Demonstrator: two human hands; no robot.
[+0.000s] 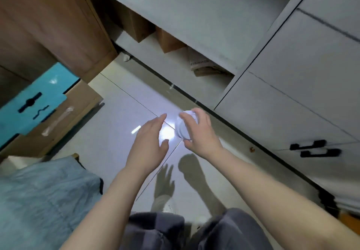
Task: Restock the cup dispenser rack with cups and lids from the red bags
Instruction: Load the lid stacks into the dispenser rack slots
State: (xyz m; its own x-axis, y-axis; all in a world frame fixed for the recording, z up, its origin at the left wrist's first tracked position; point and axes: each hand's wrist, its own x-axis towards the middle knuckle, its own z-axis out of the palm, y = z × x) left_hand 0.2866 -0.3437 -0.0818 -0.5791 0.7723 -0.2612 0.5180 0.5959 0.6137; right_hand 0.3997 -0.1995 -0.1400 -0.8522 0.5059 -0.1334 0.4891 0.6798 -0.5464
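Grey shorts (155, 232) and two bare forearms fill the bottom of the head view as a person stands over a glossy tiled floor (120, 132). Held out in front, the right hand (198, 132) curls its fingers and thumb around a short stack of white lids or cups (182, 127); blur makes it hard to say which. Just beside it, not touching, the left hand (148, 144) hangs released, fingers straight and a little spread, palm turned toward the stack.

Neither the red bags nor the cup dispenser rack appears anywhere in view, so the stack is in mid-air, carried in one hand above the floor.

Risk lies in that one-handed grasp: the stack looks loosely nested, and a tilt or squeeze could let pieces slide apart and drop onto the tiles, spoiling them for service. Bringing the free hand under it would likely steady things.

Grey cabinets (292, 74) with black handles (315, 148) run along the right; an open shelf holds brown paper bags (167, 41). At left sits a cardboard box (64, 117) with a blue panel carrying dark symbols. No brand name or legible writing shows.
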